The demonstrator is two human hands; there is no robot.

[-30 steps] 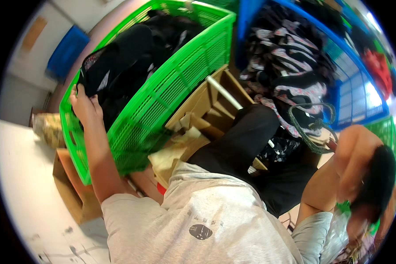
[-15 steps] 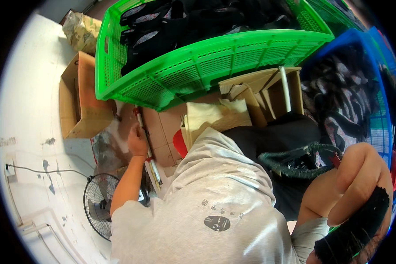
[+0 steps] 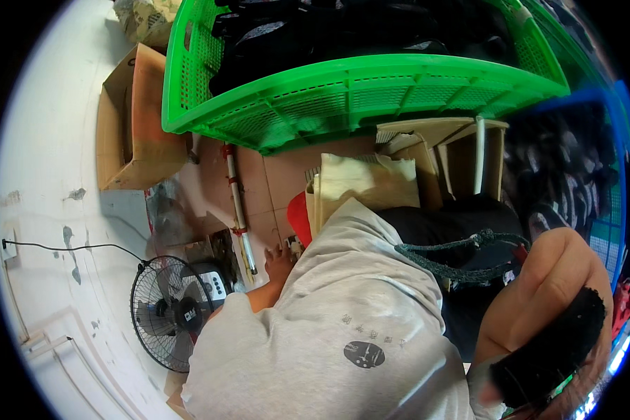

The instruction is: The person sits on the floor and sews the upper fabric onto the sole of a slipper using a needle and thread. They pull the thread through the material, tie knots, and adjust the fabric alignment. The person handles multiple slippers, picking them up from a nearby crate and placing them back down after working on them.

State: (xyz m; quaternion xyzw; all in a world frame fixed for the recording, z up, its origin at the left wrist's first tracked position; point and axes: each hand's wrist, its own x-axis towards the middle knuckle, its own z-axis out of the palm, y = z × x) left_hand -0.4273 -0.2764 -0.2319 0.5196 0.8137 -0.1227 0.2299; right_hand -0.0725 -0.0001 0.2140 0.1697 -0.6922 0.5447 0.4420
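My right hand (image 3: 549, 287) is closed at the lower right, its fingers curled around black fabric. From its fingertips a dark fabric loop (image 3: 462, 269) with a thick, frayed-looking edge sticks out to the left; it looks like a shoe upper. A wide black fabric piece (image 3: 556, 350) lies against the lower part of the same hand. Something small and red shows at the fingertips, too small to name. My left hand (image 3: 280, 264) reaches down beside my seat with its fingers apart, holding nothing I can see. Small items near it are partly hidden.
A green crate (image 3: 371, 84) of black shoe-like pieces stands ahead. A blue crate (image 3: 623, 126) with more pieces is at the right. Cardboard boxes (image 3: 147, 119), a metal pole (image 3: 234, 203), a fan (image 3: 171, 311) with its cord, and yellowish cloth (image 3: 371, 182) surround me.
My left hand has moved right and down, from beside the pole to beside my seat, and its fingers have spread. My right hand keeps its hold on the fabric. The view has shifted slightly.
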